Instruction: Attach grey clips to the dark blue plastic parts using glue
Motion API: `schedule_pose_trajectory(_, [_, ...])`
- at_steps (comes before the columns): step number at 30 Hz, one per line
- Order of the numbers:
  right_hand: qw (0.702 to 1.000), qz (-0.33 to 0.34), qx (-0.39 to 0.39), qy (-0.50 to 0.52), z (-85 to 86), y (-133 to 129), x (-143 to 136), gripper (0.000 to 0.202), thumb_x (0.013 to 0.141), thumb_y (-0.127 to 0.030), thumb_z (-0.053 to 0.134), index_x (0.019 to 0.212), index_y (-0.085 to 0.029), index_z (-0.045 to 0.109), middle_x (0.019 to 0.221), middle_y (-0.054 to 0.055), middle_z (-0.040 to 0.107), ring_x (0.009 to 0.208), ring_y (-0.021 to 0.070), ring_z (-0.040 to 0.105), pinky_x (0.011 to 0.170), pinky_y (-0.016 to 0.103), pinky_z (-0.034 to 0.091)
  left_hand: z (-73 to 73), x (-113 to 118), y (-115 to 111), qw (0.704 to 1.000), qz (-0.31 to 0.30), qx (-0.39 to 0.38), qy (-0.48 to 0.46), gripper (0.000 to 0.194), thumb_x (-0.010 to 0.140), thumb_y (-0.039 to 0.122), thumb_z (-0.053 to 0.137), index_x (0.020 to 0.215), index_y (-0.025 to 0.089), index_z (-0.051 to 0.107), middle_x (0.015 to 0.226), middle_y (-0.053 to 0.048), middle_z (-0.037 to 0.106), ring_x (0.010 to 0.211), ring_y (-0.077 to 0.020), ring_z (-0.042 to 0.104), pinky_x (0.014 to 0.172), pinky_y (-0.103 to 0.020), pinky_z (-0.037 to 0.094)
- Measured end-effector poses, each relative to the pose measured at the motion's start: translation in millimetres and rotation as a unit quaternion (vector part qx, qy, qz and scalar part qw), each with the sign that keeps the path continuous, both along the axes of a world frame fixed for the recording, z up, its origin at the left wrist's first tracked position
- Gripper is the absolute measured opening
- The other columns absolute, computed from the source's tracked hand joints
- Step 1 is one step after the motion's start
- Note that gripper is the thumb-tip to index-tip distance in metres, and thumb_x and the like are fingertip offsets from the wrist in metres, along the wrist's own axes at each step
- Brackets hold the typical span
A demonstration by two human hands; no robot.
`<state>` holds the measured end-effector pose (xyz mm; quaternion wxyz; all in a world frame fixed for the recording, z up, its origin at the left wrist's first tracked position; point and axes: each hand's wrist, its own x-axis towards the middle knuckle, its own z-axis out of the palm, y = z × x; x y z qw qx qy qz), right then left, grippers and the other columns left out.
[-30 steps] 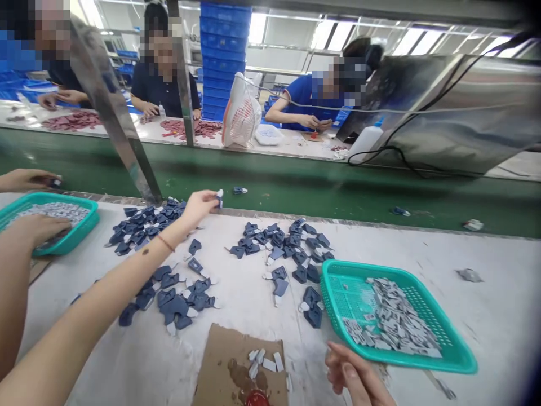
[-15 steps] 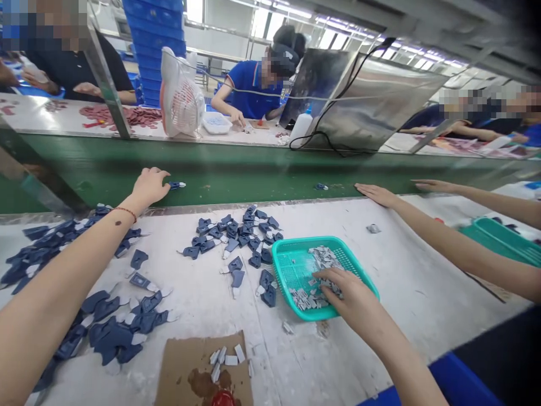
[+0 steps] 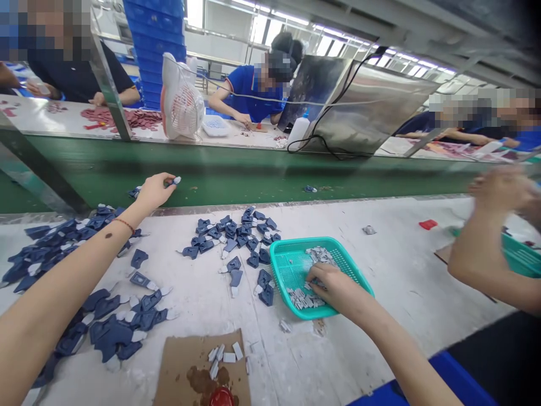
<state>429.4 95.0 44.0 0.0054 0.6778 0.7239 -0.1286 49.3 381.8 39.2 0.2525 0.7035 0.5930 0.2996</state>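
My left hand is over the green belt, its fingers closed on a small dark blue moulded piece with a white tab. My right hand reaches into a turquoise plastic basket, fingers curled down among small grey-white pieces; what the fingertips pinch is hidden. Heaps of similar dark blue pieces lie beneath and beside my left forearm. A smaller group of them sits left of the basket.
Brown cardboard near me bears several white pieces and a red round container. The green belt carries another blue piece. At right, a co-worker's blurred arm is raised beside a second turquoise basket.
My left hand has closed on the blue piece. My right fingers have curled further together in the basket. The co-worker's hands have drawn back from the belt, and the other belt piece has shifted left.
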Motion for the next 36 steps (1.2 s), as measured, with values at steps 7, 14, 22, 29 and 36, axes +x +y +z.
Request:
schedule_pose_trajectory(7, [0.999, -0.012, 0.009, 0.041, -3.5, 0.2, 1.7, 0.016, 0.078, -0.014, 0.053, 0.086, -0.02, 0.066, 0.084, 0.009, 0.069, 0.078, 0.0237, 0.067, 0.071, 0.034, 0.053, 24.1, 9.0, -85.1, 0.968, -0.012, -0.068, -0.242, 0.049, 0.072, 0.041, 0.07, 0.112, 0.013, 0.07, 0.11, -0.011, 0.073, 0.092, -0.024, 0.07, 0.074, -0.031, 0.058])
schedule_pose_trajectory(14, [0.986, -0.056, 0.09, 0.125, 1.5, -6.6, -3.9, 0.012, 0.076, -0.023, 0.055, 0.082, -0.022, 0.065, 0.077, 0.005, 0.066, 0.072, 0.0226, 0.062, 0.065, 0.034, 0.051, 44.8, -1.5, -162.3, 0.937, -0.046, -0.131, -0.321, 0.047, 0.068, 0.045, 0.076, 0.105, 0.017, 0.072, 0.114, -0.011, 0.072, 0.1, -0.0264, 0.066, 0.077, -0.034, 0.059])
schedule_pose_trajectory(22, [0.932, -0.127, 0.201, 0.274, -6.8, -83.3, -50.9, 0.018, 0.088, -0.04, 0.058, 0.091, -0.023, 0.057, 0.09, 0.006, 0.065, 0.086, 0.0214, 0.064, 0.075, 0.032, 0.055, 46.4, -18.2, -234.1, 0.921, -0.043, -0.221, -0.318, 0.042, 0.071, 0.05, 0.077, 0.106, 0.027, 0.073, 0.099, -0.006, 0.075, 0.093, -0.0264, 0.068, 0.074, -0.031, 0.059])
schedule_pose_trajectory(29, [0.919, -0.216, 0.201, 0.261, -54.0, -139.0, -79.5, 0.013, 0.086, -0.035, 0.064, 0.089, -0.022, 0.065, 0.093, 0.008, 0.07, 0.089, 0.0246, 0.065, 0.083, 0.04, 0.053, 22.7, -24.7, -289.0, 0.904, -0.012, -0.3, -0.305, 0.042, 0.067, 0.052, 0.08, 0.103, 0.032, 0.074, 0.105, -0.003, 0.075, 0.098, -0.0266, 0.069, 0.077, -0.028, 0.059])
schedule_pose_trajectory(36, [0.917, -0.251, 0.209, 0.228, -58.2, -154.2, -81.0, 0.015, 0.083, -0.038, 0.066, 0.09, -0.024, 0.068, 0.107, 0.01, 0.068, 0.108, 0.0301, 0.058, 0.093, 0.05, 0.047, 5.6, -26.3, -321.5, 0.883, 0.012, -0.344, -0.32, 0.037, 0.071, 0.05, 0.078, 0.103, 0.032, 0.073, 0.109, -0.004, 0.076, 0.106, -0.0293, 0.067, 0.082, -0.031, 0.06])
